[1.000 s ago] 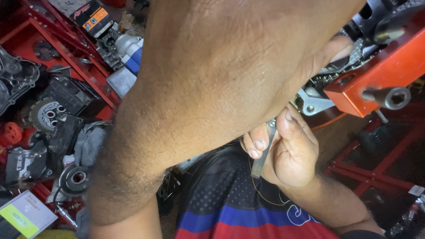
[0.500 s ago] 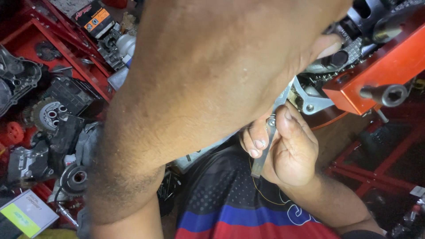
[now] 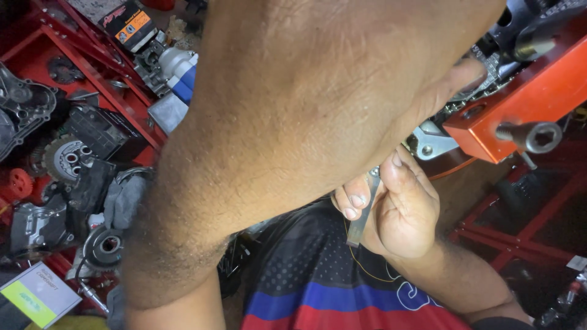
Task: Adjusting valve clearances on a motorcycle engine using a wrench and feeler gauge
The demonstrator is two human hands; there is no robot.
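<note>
The right hand grips a flat metal wrench under the orange block. The left hand's fingers are hidden, so I cannot tell their hold; the work looks unfinished.

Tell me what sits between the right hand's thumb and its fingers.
In the head view, a flat, narrow grey metal tool is pinched there by the right hand, running down across the palm; its upper end is hidden behind the left forearm.

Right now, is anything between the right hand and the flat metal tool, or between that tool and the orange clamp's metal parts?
Nothing sits between the right hand and the flat metal tool: thumb and fingers already pinch it. Its upper end disappears behind the left forearm, which crosses the view, so the gap up to the silver bracket beside the orange clamp cannot be judged.
</note>
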